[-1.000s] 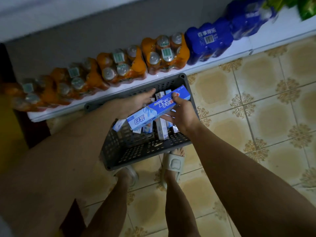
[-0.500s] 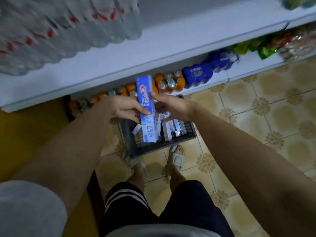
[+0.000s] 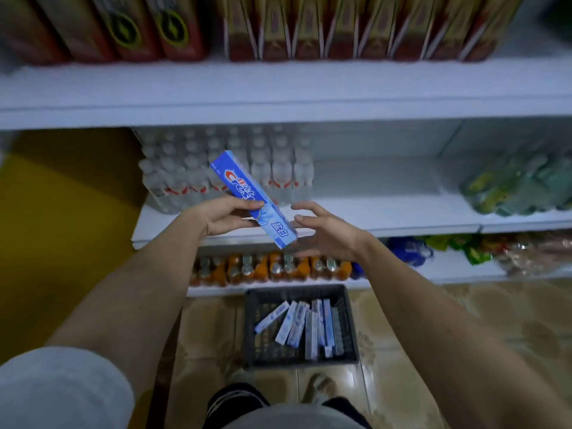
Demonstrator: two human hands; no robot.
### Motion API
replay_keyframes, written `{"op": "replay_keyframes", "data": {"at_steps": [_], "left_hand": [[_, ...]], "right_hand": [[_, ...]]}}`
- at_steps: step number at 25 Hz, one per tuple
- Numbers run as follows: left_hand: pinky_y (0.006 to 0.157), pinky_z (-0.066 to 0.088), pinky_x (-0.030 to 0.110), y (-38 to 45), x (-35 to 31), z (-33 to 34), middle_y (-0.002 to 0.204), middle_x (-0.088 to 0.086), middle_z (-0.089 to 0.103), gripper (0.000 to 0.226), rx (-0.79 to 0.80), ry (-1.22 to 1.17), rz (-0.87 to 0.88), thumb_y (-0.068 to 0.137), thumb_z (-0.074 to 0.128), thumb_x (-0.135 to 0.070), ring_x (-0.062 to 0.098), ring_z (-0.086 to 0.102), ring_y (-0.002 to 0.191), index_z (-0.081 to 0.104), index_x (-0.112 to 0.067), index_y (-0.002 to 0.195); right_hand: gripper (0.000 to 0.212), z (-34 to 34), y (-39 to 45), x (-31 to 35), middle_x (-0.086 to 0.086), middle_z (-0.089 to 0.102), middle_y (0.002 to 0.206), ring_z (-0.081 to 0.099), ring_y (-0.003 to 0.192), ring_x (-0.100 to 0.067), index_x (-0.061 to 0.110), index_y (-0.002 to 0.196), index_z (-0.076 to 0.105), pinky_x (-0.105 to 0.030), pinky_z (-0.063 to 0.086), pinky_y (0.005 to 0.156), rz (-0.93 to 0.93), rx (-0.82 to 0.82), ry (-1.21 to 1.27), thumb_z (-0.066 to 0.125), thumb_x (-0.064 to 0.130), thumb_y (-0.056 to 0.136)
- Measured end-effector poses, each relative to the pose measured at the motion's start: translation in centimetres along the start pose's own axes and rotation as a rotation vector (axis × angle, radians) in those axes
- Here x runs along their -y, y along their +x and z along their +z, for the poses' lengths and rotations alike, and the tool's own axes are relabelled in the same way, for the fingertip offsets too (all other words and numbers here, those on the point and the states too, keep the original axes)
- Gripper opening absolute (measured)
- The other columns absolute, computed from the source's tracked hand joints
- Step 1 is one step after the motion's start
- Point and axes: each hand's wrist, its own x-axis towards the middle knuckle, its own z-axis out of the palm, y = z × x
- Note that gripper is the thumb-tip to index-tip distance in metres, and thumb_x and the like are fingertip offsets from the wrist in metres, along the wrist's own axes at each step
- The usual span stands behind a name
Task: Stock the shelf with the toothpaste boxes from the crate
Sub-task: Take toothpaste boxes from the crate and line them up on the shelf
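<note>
My left hand point(image 3: 224, 216) grips a blue toothpaste box point(image 3: 247, 190) around its middle and holds it tilted in front of the white middle shelf point(image 3: 371, 193). My right hand point(image 3: 325, 233) hovers just right of the box's lower end, fingers spread, holding nothing; whether a fingertip touches the box is unclear. On the tiled floor below stands the dark grey crate point(image 3: 252, 329), with several more toothpaste boxes point(image 3: 305, 328) lying in it.
A pack of water bottles point(image 3: 192, 168) fills the left of the middle shelf, green snack bags point(image 3: 520, 184) its right end. Orange drink bottles point(image 3: 272, 267) line the bottom shelf. Red and yellow cartons point(image 3: 340, 26) stand on the top shelf. My feet are behind the crate.
I have stood up from the crate. The box has risen from crate level to the middle shelf's height, my right hand has let go of it, and the left hand alone holds it.
</note>
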Motion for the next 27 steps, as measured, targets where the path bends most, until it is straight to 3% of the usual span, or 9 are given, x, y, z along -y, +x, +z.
{"op": "replay_keyframes", "data": {"at_steps": [3, 5, 10, 14, 17, 21, 23, 25, 27], "left_hand": [[0.072, 0.060, 0.036, -2.9, -4.0, 0.9, 0.122, 0.021, 0.066, 0.085, -0.001, -0.010, 0.117, 0.041, 0.098, -0.015, 0.028, 0.071, 0.099, 0.060, 0.004, 0.114], [0.076, 0.059, 0.040, -4.8, -6.8, 1.2, 0.125, 0.021, 0.065, 0.100, 0.033, -0.001, 0.156, 0.036, 0.101, -0.021, 0.031, 0.068, 0.107, 0.057, 0.005, 0.122], [0.085, 0.058, 0.042, -10.9, -15.2, -0.8, 0.129, 0.015, 0.063, 0.083, 0.102, -0.006, 0.286, 0.051, 0.096, -0.035, 0.035, 0.061, 0.119, 0.062, -0.009, 0.122], [0.076, 0.059, 0.030, -15.9, -22.0, -1.5, 0.114, 0.013, 0.069, 0.066, 0.012, 0.048, 0.476, 0.036, 0.101, -0.032, 0.026, 0.069, 0.105, 0.078, -0.016, 0.097], [0.066, 0.060, 0.027, -19.8, -27.1, -1.7, 0.103, 0.008, 0.072, 0.079, -0.027, 0.279, 0.511, 0.032, 0.101, -0.031, 0.016, 0.071, 0.091, 0.073, -0.018, 0.104], [0.057, 0.058, 0.027, -25.8, -33.9, -3.0, 0.112, 0.008, 0.069, 0.085, -0.078, 0.662, 0.393, 0.036, 0.100, -0.032, 0.016, 0.069, 0.092, 0.069, -0.022, 0.114], [0.053, 0.056, 0.024, -29.1, -37.0, -3.7, 0.112, 0.006, 0.071, 0.078, -0.140, 0.723, 0.467, 0.033, 0.100, -0.037, 0.013, 0.069, 0.088, 0.074, -0.026, 0.106], [0.052, 0.055, 0.023, -32.5, -39.7, -4.9, 0.109, 0.004, 0.073, 0.077, -0.221, 0.710, 0.555, 0.026, 0.100, -0.037, 0.013, 0.071, 0.084, 0.077, -0.028, 0.099], [0.052, 0.055, 0.022, -35.3, -42.0, -6.7, 0.112, 0.005, 0.072, 0.077, -0.293, 0.719, 0.610, 0.028, 0.100, -0.036, 0.017, 0.072, 0.090, 0.076, -0.028, 0.101]], "right_hand": [[0.045, 2.7, -0.7, 4.4, -0.014, 0.063, 0.120, 0.064, 0.101, -0.040, 0.023, 0.129, 0.053, -0.054, 0.054, 0.091, -0.102, 0.026, -0.097, 0.068, 0.009, 0.089], [0.036, 4.1, -1.4, 7.2, -0.014, 0.065, 0.113, 0.064, 0.094, -0.037, 0.019, 0.120, 0.059, -0.047, 0.058, 0.083, -0.195, 0.006, -0.183, 0.069, 0.005, 0.088], [0.015, 5.7, -5.3, 16.4, -0.020, 0.066, 0.105, 0.063, 0.082, -0.036, 0.012, 0.102, 0.066, -0.033, 0.058, 0.064, -0.451, -0.112, -0.285, 0.068, 0.006, 0.089], [0.013, 8.2, -8.4, 23.5, -0.021, 0.069, 0.102, 0.066, 0.079, -0.039, 0.010, 0.099, 0.069, -0.032, 0.058, 0.064, -0.587, -0.096, -0.421, 0.070, 0.006, 0.087], [0.014, 11.5, -9.8, 28.2, -0.011, 0.073, 0.098, 0.069, 0.079, -0.024, 0.012, 0.101, 0.071, -0.030, 0.059, 0.065, -0.702, -0.090, -0.583, 0.070, 0.009, 0.087], [0.021, 16.9, -10.8, 33.3, -0.009, 0.074, 0.098, 0.068, 0.080, -0.012, 0.014, 0.108, 0.072, -0.025, 0.058, 0.067, -0.853, -0.085, -0.798, 0.072, 0.011, 0.087], [0.030, 19.9, -10.9, 35.3, -0.011, 0.072, 0.105, 0.069, 0.085, -0.017, 0.018, 0.113, 0.071, -0.026, 0.059, 0.070, -0.951, -0.069, -0.826, 0.075, 0.011, 0.084], [0.040, 23.0, -10.8, 37.2, -0.016, 0.069, 0.112, 0.071, 0.093, -0.025, 0.022, 0.117, 0.069, -0.034, 0.059, 0.084, -1.060, -0.038, -0.857, 0.078, 0.009, 0.080], [0.043, 25.9, -10.4, 38.7, -0.016, 0.067, 0.111, 0.071, 0.088, -0.021, 0.024, 0.116, 0.069, -0.032, 0.058, 0.086, -1.128, 0.007, -0.877, 0.081, 0.010, 0.078]]}}
